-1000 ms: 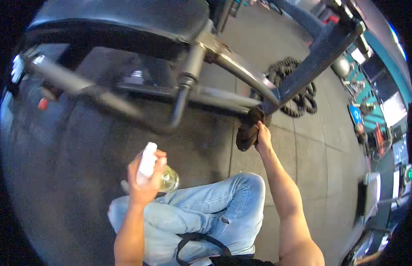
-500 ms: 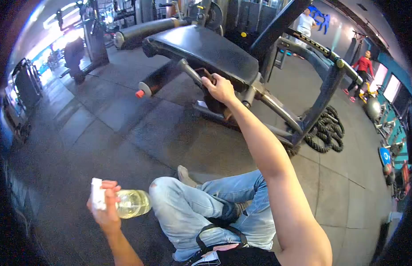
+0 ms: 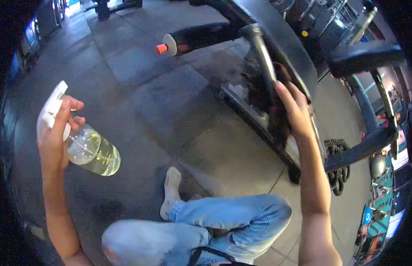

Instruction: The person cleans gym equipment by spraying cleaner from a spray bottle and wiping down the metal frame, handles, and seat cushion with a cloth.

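My left hand (image 3: 57, 133) is closed round the neck of a clear spray bottle (image 3: 95, 150) with a white trigger head (image 3: 53, 106) and pale yellow liquid inside. The bottle tilts, its base pointing down to the right. My right hand (image 3: 297, 108) is at the side of a gym bench machine, its fingers curled against a grey metal handle bar (image 3: 264, 53). Under those fingers shows part of a dark brown cloth (image 3: 283, 73), mostly hidden. Close by is the black padded seat (image 3: 281, 31) of the machine.
A black foam roller (image 3: 206, 37) with a red end cap sticks out leftward. The machine's lower frame (image 3: 259, 128) runs along the floor. Black battle ropes (image 3: 338, 173) lie coiled at the right. My bent legs in jeans (image 3: 228, 213) are in front of me.
The view has turned down and closer to the machine. My left hand has raised the spray bottle. My right hand has shifted along the machine's side, near the handle bar.
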Tool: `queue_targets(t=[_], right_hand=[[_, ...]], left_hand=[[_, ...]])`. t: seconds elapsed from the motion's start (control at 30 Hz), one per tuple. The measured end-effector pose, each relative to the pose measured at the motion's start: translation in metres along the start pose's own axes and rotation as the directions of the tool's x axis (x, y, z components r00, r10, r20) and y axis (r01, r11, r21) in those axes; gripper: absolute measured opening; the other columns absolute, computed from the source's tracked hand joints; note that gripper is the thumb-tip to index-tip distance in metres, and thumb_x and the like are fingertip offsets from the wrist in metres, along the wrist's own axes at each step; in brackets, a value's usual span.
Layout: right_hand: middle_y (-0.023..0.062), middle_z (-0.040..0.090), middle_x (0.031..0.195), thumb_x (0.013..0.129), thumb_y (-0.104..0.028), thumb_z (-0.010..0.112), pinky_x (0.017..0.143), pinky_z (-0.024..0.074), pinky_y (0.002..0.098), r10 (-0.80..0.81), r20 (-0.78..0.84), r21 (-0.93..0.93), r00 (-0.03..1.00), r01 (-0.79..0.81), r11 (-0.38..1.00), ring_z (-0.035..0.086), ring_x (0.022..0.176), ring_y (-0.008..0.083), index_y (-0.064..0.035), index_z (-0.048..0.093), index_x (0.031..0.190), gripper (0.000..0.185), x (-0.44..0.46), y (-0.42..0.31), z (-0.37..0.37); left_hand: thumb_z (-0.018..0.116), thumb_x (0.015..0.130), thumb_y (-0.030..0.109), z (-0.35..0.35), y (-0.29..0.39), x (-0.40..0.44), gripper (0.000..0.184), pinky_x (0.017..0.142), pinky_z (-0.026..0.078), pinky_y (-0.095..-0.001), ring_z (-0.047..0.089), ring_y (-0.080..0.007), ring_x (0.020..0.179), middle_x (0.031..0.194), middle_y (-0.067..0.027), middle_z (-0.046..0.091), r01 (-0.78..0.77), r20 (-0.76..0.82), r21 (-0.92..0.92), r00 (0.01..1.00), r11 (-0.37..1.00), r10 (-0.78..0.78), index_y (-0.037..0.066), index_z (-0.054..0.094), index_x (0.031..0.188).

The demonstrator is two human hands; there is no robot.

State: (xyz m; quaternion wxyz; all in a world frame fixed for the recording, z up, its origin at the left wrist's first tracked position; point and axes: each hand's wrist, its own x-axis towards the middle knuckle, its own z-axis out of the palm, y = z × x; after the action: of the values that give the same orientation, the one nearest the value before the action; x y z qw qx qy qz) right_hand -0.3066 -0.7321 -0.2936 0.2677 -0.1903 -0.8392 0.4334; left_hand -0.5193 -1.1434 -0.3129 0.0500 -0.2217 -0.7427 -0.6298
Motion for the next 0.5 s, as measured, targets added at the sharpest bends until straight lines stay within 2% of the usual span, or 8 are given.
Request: queue_targets(t=[0.07, 0.13, 0.2, 0.27, 0.33, 0.4, 0.47, 0.5], right_hand=[[0.0073, 0.060, 0.102, 0.095, -0.039, 0.059, 0.087, 0.0426, 0.0267, 0.028, -0.095, -0.045, 0.995, -0.032, 0.998, 0.054, 0.097, 0.0132, 0.0033, 0.055, 0.124, 0.052, -0.012, -0.011, 0.010], [0.0083, 0.058, 0.112, 0.097, -0.034, 0.057, 0.091, 0.0421, 0.0283, 0.192, -0.197, -0.135, 0.961, -0.221, 0.966, 0.053, 0.101, 0.0142, 0.0045, 0.051, 0.128, 0.050, -0.026, -0.006, 0.003], [0.0104, 0.053, 0.123, 0.099, -0.030, 0.053, 0.095, 0.0410, 0.0309, 0.038, -0.318, -0.249, 0.947, -0.122, 0.961, 0.052, 0.106, 0.0166, 0.0049, 0.049, 0.130, 0.047, -0.050, 0.029, -0.017], [0.0109, 0.050, 0.128, 0.099, -0.029, 0.051, 0.097, 0.0406, 0.0329, 0.194, -0.254, -0.253, 0.948, -0.258, 0.932, 0.049, 0.112, 0.0187, 0.0038, 0.047, 0.132, 0.047, -0.088, 0.043, -0.040], [0.0119, 0.049, 0.130, 0.098, -0.030, 0.053, 0.097, 0.0413, 0.0343, 0.377, -0.235, -0.042, 0.896, -0.397, 0.917, 0.049, 0.114, 0.0206, 0.0028, 0.047, 0.131, 0.047, -0.064, 0.010, -0.026], [0.0055, 0.057, 0.104, 0.096, -0.036, 0.052, 0.079, 0.0444, 0.0329, 0.573, -0.249, -0.010, 0.781, -0.594, 0.805, 0.052, 0.090, 0.0183, 0.0026, 0.051, 0.124, 0.047, -0.059, -0.015, -0.001], [0.0051, 0.060, 0.092, 0.094, -0.033, 0.055, 0.075, 0.0456, 0.0316, 0.624, -0.225, -0.229, 0.749, -0.663, 0.713, 0.054, 0.084, 0.0171, 0.0031, 0.057, 0.112, 0.041, -0.041, -0.031, 0.006], [0.0081, 0.062, 0.088, 0.093, -0.030, 0.056, 0.074, 0.0464, 0.0323, 0.651, -0.189, -0.119, 0.735, -0.675, 0.728, 0.055, 0.082, 0.0174, 0.0039, 0.060, 0.106, 0.037, -0.022, -0.045, 0.016]], left_hand=[[0.057, 0.096, 0.034, 0.021, -0.023, 0.038, 0.034, 0.072, 0.049, -0.0281, 0.052, -0.0068, 0.067, 0.088, -0.0033, 0.061, -0.011, 0.087, 0.000, 0.996, 1.000, 0.011, 0.001, 0.064, 0.101], [0.055, 0.097, 0.033, 0.039, -0.032, 0.073, 0.033, 0.072, 0.049, -0.0275, 0.051, -0.0061, 0.066, 0.090, -0.0044, 0.062, -0.094, 0.063, 0.034, 0.994, 0.995, 0.092, 0.001, 0.064, 0.099], [0.057, 0.094, 0.034, 0.052, -0.031, 0.111, 0.034, 0.069, 0.049, -0.0279, 0.054, -0.0081, 0.067, 0.092, -0.0061, 0.062, -0.072, 0.100, 0.026, 0.993, 0.997, 0.069, 0.001, 0.064, 0.095], [0.059, 0.090, 0.035, 0.071, -0.018, 0.139, 0.034, 0.065, 0.050, -0.0297, 0.058, -0.0123, 0.069, 0.090, -0.0083, 0.064, -0.143, 0.287, -0.001, 0.948, 0.990, 0.138, 0.001, 0.065, 0.090], [0.064, 0.085, 0.029, 0.088, -0.017, 0.169, 0.029, 0.063, 0.051, -0.0310, 0.063, -0.0182, 0.071, 0.086, -0.0105, 0.065, -0.215, 0.432, -0.119, 0.868, 0.969, 0.246, 0.000, 0.064, 0.086], [0.065, 0.084, 0.020, 0.095, 0.000, 0.189, 0.019, 0.063, 0.053, -0.0321, 0.065, -0.0206, 0.069, 0.082, -0.0108, 0.066, -0.335, 0.537, -0.064, 0.782, 0.940, 0.316, 0.000, 0.064, 0.083], [0.068, 0.081, 0.016, 0.098, 0.015, 0.189, 0.015, 0.064, 0.054, -0.0332, 0.067, -0.0226, 0.071, 0.080, -0.0099, 0.066, -0.277, 0.562, -0.120, 0.773, 0.953, 0.296, 0.001, 0.064, 0.082], [0.069, 0.081, 0.017, 0.093, 0.027, 0.192, 0.016, 0.065, 0.054, -0.0334, 0.068, -0.0227, 0.071, 0.079, -0.0100, 0.066, -0.191, 0.621, -0.039, 0.764, 0.981, 0.173, 0.002, 0.064, 0.081]])
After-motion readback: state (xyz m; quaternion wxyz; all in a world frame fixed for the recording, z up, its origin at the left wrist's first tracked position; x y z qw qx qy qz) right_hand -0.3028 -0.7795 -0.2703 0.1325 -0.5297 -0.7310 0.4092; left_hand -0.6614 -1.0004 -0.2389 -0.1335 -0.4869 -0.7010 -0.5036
